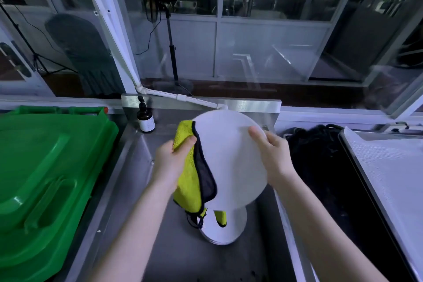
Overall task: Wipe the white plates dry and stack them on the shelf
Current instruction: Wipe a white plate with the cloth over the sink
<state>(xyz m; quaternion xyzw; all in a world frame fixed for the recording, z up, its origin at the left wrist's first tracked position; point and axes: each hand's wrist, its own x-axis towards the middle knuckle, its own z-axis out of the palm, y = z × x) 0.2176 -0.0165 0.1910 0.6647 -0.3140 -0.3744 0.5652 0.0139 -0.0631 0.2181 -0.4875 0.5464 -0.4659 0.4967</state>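
The white plate [231, 158] is held above the stack [219, 233] at mid-desk [128, 190]. The right hand [272, 155] has its grip pinching the rim, and the left hand [171, 160] clutches the yellow cloth [190, 181] against the plate. Stiff, probably slick, breakable — best held by the rim.

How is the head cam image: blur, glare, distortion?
Head view: heavy wide-angle bending, straight lines lean toward the edges; the plate is blown out to flat white; the glass behind carries reflections; the left hand, right hand and cloth look slightly soft, likely motion blur; the light is dim and cool.
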